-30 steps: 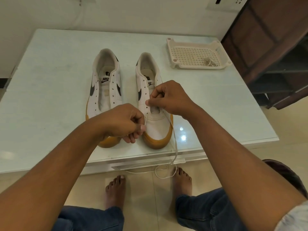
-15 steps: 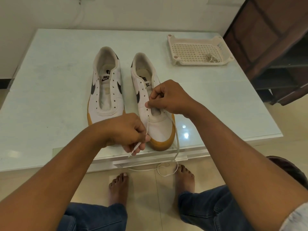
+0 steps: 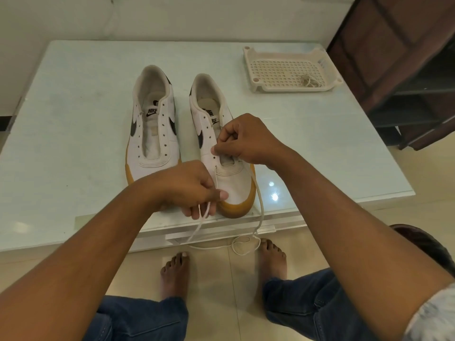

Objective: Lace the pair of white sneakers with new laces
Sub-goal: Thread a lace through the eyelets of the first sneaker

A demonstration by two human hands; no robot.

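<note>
Head cam: left hand point(image 3: 194, 190) pinches the white lace point(image 3: 199, 223) coming out of the bottom eyelet of the right-hand sneaker point(image 3: 234, 183) on the table point(image 3: 73, 119), and the right hand point(image 3: 246, 141) pinches its eyelet row. I'd pull the slack through gently and even up both ends before crossing.

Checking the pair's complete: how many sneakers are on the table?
2: one unlaced white gum-soled sneaker at left; the second white gum-soled sneaker right beside it, partly laced.
</note>
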